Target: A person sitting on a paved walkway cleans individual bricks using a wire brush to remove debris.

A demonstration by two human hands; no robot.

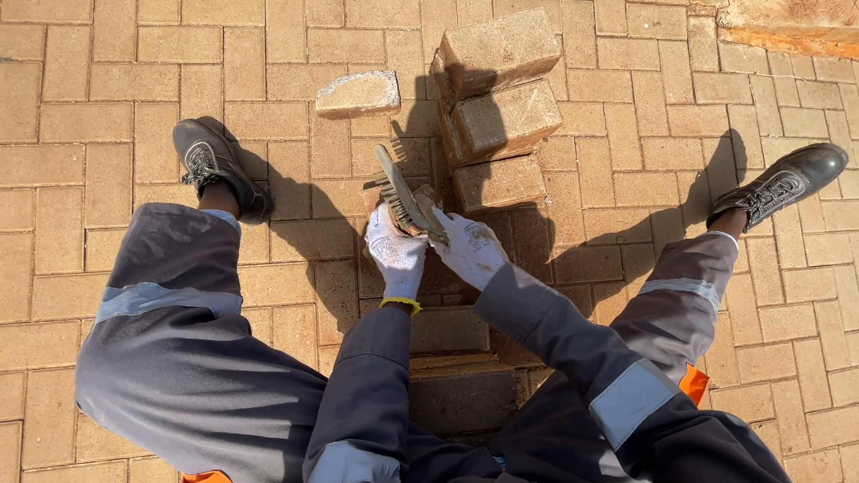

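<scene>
Down at the near edge, the person is sitting on a low stack of paving bricks (458, 364), legs spread wide across the brick-paved floor (64, 121). Moving up, both gloved hands are meeting at the centre. The left hand (397, 252) is wrapping closed around a paving brick (382, 195), steadying it from below; only a corner of it is showing past the glove. The right hand (470, 248) is clamping shut on the handle of a wire brush (401, 193), and the bristles are pressing down on the brick's face.

That brush looks light and stiff, best held at the handle end, well back from the wires. Its long axis is running diagonally, the tip pointing up and to the left, away from the body. The brick looks heavy, hard and gritty, unlikely to slip in a glove, best cupped around its narrow sides.

Farther out, three stacked bricks (496, 106) are leaning just beyond the hands, and a single loose brick (358, 94) is lying apart to their left.
</scene>
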